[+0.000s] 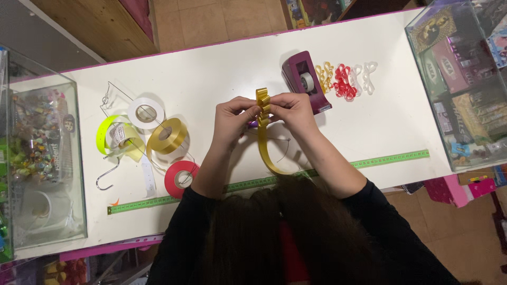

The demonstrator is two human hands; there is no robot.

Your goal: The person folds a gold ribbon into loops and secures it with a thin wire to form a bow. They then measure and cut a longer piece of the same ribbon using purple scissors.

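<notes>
My left hand [232,117] and my right hand [294,109] meet above the white table [222,74], both pinching a gold ribbon [263,105] folded into small loops between the fingertips. The ribbon's loose tail [266,153] curves down toward me. A purple object lies partly hidden under my hands. The gold ribbon roll [167,135] rests to the left of my left hand.
White [146,112], yellow-green [108,132] and red [181,178] ribbon rolls lie at left, with metal hooks [105,177]. A maroon tape dispenser [304,79] and finished yellow, red and white bows [344,80] sit at right. A green measuring tape [391,157] runs along the near edge. Glass cases flank both sides.
</notes>
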